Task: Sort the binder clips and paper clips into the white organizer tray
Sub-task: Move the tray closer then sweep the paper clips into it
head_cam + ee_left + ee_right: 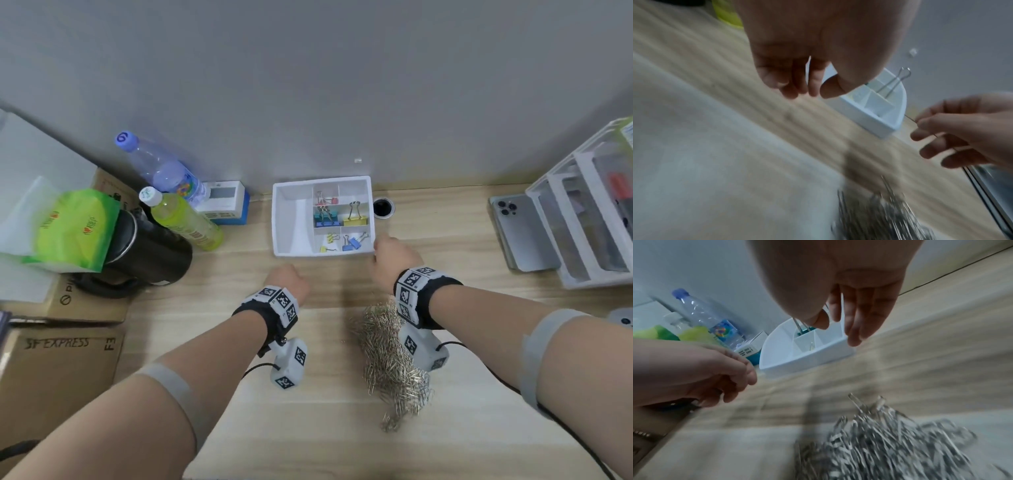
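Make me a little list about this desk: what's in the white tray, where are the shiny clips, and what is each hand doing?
tray: white organizer tray by the wall
in it: coloured binder clips in the small right compartments; long left compartment bare
paper clip pile: silver, on the wooden table, beneath the right wrist
left hand: fingers curled, nothing seen in it, just in front of the tray
right hand: at the tray's near right corner, pinching a thin wire, likely a paper clip
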Demonstrator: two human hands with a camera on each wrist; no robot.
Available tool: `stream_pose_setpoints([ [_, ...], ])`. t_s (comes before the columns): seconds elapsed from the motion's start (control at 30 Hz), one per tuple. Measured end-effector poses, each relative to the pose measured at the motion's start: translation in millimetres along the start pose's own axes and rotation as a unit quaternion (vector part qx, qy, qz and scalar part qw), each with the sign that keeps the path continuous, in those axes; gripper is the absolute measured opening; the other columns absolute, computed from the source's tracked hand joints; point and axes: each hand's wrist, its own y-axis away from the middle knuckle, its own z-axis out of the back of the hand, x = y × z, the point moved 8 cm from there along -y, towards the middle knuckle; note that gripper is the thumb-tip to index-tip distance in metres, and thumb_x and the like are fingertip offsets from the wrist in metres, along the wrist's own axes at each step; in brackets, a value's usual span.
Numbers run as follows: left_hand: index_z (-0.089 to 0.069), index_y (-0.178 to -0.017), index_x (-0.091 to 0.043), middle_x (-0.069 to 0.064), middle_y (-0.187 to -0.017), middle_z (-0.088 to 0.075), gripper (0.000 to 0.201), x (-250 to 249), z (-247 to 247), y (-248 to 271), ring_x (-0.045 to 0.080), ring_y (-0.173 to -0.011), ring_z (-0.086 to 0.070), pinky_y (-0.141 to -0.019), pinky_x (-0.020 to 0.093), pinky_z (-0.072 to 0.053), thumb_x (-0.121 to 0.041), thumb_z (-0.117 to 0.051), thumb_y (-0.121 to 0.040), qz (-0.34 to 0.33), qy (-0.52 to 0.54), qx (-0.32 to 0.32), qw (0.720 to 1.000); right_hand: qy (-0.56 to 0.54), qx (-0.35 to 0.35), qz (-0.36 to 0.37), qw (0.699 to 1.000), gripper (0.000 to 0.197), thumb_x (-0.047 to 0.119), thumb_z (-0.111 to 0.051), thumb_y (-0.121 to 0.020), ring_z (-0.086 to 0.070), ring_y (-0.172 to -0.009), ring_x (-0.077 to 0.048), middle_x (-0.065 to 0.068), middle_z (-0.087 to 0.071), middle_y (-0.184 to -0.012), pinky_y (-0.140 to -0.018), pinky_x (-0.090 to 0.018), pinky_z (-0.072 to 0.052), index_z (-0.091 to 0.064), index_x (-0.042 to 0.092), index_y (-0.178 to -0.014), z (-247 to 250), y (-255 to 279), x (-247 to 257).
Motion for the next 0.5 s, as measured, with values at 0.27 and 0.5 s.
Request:
stream_pose_setpoints([
  [0.27,-0.027,-0.142,-0.004,0.015,-0.137,-0.042,0.065,-12,39,-33,0.033,-0.114,-0.052,-0.089,0.038,-0.048,-0.019,-0.057,-0.087,-0.009,0.104,-0.083,0.991,-0.018,0.046,-0.078,0.996,0.005,0.015,-0.048,-0.096,-0.055,-0.065,-0.019,-0.005,-0.056,-0.079,-0.054,-0.028,-0.041,-0.046,0.011,-0.093,-2,-43,-5],
  [0.5,-0.029,-0.119,-0.011,0.01,-0.101,-0.057,0.048,-8,41,-32,0.024,-0.073,-0.058,-0.058,0.031,-0.046,-0.029,-0.056,-0.084,0.019,0.04,-0.09,0.995,0.018,0.059,-0.051,0.997,0.02,0.008,-0.047,-0.092,-0.06,-0.077,-0.026,-0.007,-0.06,-0.088,-0.066,-0.032,-0.049,-0.051,0.012,-0.111,-4,-55,1],
])
